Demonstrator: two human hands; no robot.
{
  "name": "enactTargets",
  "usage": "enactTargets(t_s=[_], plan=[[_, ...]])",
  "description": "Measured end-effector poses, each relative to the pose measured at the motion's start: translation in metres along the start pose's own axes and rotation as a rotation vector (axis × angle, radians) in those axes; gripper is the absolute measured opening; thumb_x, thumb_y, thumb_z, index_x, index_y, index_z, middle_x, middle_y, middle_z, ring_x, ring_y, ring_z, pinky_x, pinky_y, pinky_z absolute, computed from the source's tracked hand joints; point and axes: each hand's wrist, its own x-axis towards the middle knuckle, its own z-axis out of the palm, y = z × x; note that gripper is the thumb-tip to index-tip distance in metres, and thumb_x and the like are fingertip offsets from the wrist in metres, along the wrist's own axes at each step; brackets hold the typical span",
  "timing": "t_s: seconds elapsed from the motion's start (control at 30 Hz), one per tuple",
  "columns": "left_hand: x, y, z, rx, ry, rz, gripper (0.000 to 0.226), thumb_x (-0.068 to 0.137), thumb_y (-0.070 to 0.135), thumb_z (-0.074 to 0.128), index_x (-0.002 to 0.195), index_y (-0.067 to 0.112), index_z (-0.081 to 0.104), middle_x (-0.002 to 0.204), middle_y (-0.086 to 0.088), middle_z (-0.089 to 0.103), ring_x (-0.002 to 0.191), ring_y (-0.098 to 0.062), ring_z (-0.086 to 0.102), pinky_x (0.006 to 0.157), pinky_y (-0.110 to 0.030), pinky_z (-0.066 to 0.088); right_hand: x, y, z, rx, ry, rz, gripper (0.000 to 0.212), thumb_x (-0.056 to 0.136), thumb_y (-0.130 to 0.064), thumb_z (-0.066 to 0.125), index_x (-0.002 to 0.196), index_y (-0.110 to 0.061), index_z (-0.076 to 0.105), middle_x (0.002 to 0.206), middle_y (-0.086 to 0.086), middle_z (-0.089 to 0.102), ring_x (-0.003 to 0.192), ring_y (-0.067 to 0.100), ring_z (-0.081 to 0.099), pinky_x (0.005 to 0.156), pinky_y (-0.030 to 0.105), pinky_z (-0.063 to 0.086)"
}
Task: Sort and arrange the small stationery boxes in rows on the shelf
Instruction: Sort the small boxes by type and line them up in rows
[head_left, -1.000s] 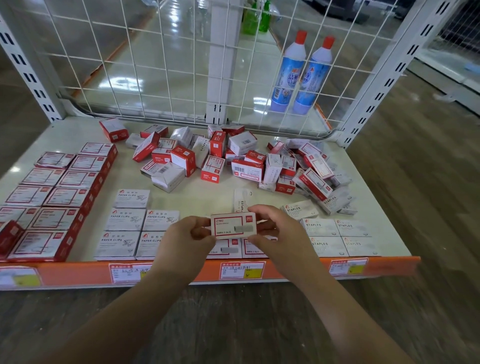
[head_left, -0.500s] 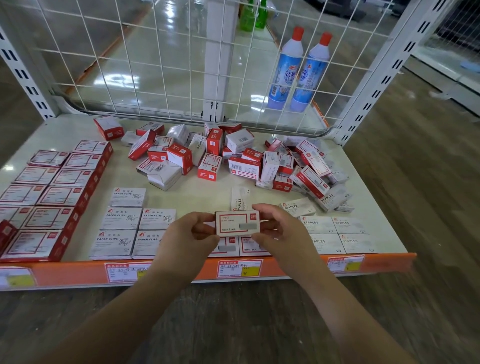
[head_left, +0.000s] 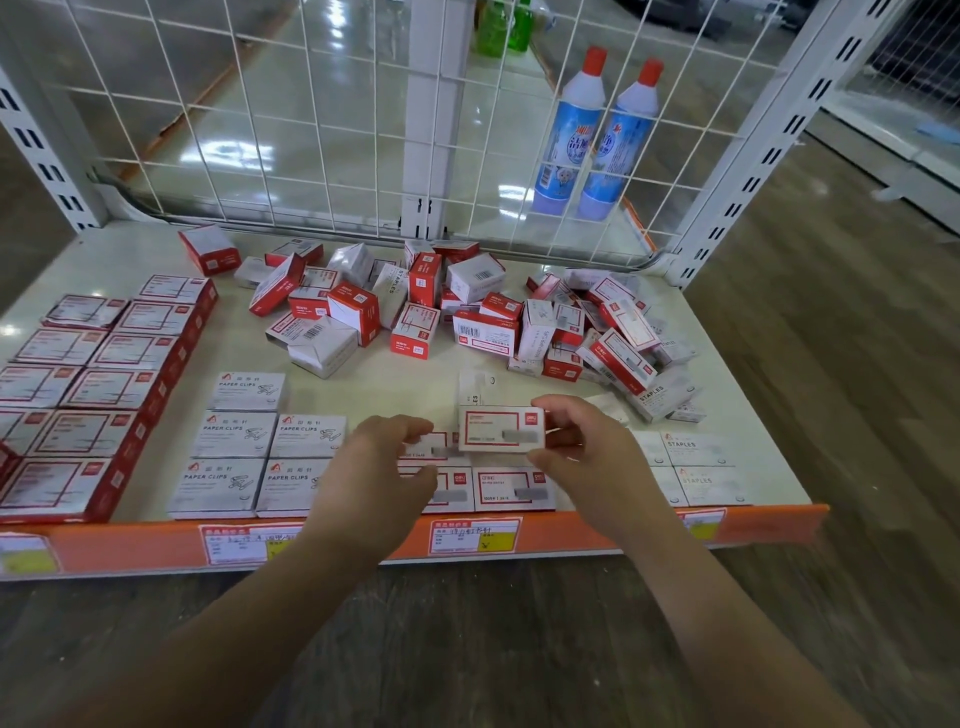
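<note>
My right hand (head_left: 582, 457) pinches a small staple box (head_left: 501, 429) by its short end, just above the front row; my left hand (head_left: 384, 470) hovers, fingers curled, empty. Light, stiff cardboard; edges grip best.

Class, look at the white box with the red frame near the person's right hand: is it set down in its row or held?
Held: the right hand grips the red-framed box by its end, above the row.
</note>
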Motion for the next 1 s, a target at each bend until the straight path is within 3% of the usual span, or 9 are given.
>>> enactTargets(t_s=[0.2, 0.37, 0.5, 0.6, 0.8, 1.0], plan=[[-0.001, 0.004, 0.005, 0.310, -0.094, 0.135, 0.044, 0.091, 0.027, 0.056, 0.133, 0.028, 0.047, 0.140, 0.012, 0.040, 0.125, -0.010, 0.041, 0.099, -0.028, 0.044, 0.002, 0.009, -0.017, -0.070, -0.034, 0.031, 0.031, 0.086, -0.009, 0.063, 0.103, -0.033, 0.052, 0.095, -0.021, 0.056, 0.076, -0.012, 0.051, 0.061, -0.003, 0.040], [0.003, 0.008, 0.010, 0.455, -0.162, 0.178, 0.050, 0.093, 0.037, 0.050, 0.140, 0.033, 0.035, 0.153, 0.012, 0.020, 0.140, -0.014, 0.022, 0.110, -0.036, 0.029, 0.006, 0.013, -0.017, -0.081, -0.058, 0.084, 0.037, 0.085, -0.009, 0.063, 0.118, -0.024, 0.055, 0.101, -0.017, 0.058, 0.085, -0.003, 0.052, 0.061, 0.002, 0.042], [0.009, 0.007, 0.011, 0.446, -0.176, 0.158, 0.051, 0.092, 0.035, 0.052, 0.139, 0.031, 0.036, 0.149, 0.012, 0.029, 0.136, -0.013, 0.029, 0.108, -0.035, 0.032, 0.011, 0.015, -0.011, -0.062, -0.077, 0.117, 0.043, 0.085, -0.008, 0.062, 0.125, -0.021, 0.053, 0.117, -0.007, 0.062, 0.103, 0.006, 0.056, 0.082, 0.018, 0.049], [0.011, 0.007, 0.011, 0.450, -0.168, 0.175, 0.049, 0.092, 0.034, 0.052, 0.138, 0.030, 0.038, 0.145, 0.013, 0.035, 0.130, -0.011, 0.036, 0.103, -0.031, 0.038, 0.015, 0.014, -0.006, -0.072, -0.107, 0.153, 0.045, 0.086, -0.008, 0.061, 0.128, -0.022, 0.051, 0.119, -0.006, 0.061, 0.102, 0.007, 0.055, 0.085, 0.025, 0.051], [0.015, 0.008, 0.011, 0.547, -0.197, 0.243, 0.049, 0.095, 0.038, 0.044, 0.142, 0.035, 0.029, 0.143, 0.012, 0.033, 0.131, -0.013, 0.032, 0.103, -0.033, 0.038, 0.019, 0.013, 0.000, -0.125, -0.132, 0.193, 0.045, 0.088, -0.014, 0.060, 0.131, -0.021, 0.049, 0.126, -0.005, 0.058, 0.113, 0.012, 0.055, 0.090, 0.027, 0.049], [0.018, 0.011, 0.013, 0.668, -0.231, 0.272, 0.049, 0.096, 0.043, 0.039, 0.142, 0.040, 0.024, 0.145, 0.008, 0.028, 0.133, -0.018, 0.028, 0.102, -0.040, 0.039, 0.021, 0.011, 0.004, -0.207, -0.089, 0.184, 0.038, 0.094, -0.022, 0.052, 0.132, -0.019, 0.051, 0.130, -0.003, 0.056, 0.113, 0.013, 0.055, 0.087, 0.021, 0.048]])
